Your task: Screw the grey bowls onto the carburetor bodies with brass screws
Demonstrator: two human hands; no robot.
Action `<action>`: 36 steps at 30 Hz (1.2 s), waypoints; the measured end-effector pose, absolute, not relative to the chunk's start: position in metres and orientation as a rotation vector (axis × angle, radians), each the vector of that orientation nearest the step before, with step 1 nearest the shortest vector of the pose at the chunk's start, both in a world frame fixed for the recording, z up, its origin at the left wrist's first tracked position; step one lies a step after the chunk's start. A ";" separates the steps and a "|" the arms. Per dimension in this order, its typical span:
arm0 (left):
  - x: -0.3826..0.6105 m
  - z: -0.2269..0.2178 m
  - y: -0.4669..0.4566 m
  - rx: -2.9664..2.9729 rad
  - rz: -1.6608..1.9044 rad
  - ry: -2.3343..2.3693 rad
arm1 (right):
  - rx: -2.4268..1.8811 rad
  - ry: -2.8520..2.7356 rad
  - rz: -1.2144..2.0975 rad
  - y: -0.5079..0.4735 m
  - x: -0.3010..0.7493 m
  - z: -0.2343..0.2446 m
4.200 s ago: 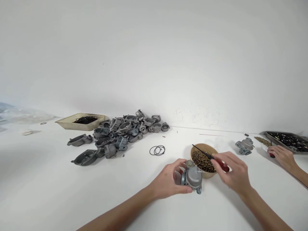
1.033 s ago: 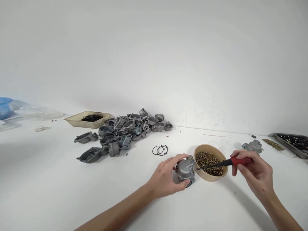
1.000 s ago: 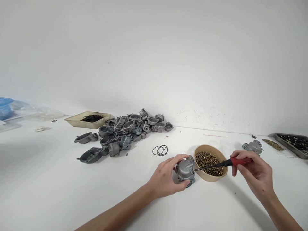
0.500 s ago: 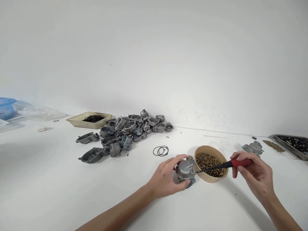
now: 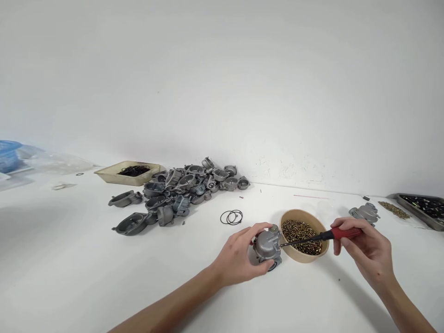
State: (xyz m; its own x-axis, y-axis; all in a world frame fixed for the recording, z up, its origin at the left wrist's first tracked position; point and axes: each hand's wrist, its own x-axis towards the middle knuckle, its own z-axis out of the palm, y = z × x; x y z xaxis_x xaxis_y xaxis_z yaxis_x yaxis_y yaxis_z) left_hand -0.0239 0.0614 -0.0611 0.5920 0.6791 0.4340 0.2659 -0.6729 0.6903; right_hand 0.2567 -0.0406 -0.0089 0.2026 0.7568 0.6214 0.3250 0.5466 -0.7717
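Note:
My left hand point(image 5: 243, 254) is closed around a grey metal carburetor point(image 5: 268, 245), thumb on the near side and fingers on the far side, low over the white table. In my right hand point(image 5: 366, 252) is a screwdriver point(image 5: 342, 233) with a red and black handle. Its dark shaft slants left across the front of a bowl, and the tip meets the carburetor's right side, where a small brass-coloured screw seems to sit. That tan bowl point(image 5: 305, 258), just right of the carburetor, holds many brass-coloured screws point(image 5: 300, 233).
A heap of grey castings point(image 5: 187, 182) lies left of centre, beside a cream tray point(image 5: 107, 175) of black rings. Black O-rings point(image 5: 231, 217) lie mid-table. At right are another grey casting point(image 5: 365, 212), small brass parts point(image 5: 394, 210) and a dark tray point(image 5: 419, 216). The wall rises behind.
My right hand and the screwdriver handle have shifted very slightly left. The carburetor stays in my left hand, with the tip still against its side.

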 end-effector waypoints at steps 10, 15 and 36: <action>-0.022 -0.066 0.061 2.232 0.974 0.761 | -0.986 -1.456 0.338 -0.037 0.256 -0.010; -0.024 -0.062 0.061 2.298 0.974 0.708 | -1.006 -1.395 0.311 -0.037 0.258 -0.011; -0.031 -0.063 0.064 2.504 1.017 0.550 | -1.280 -2.047 -0.357 0.036 0.276 0.097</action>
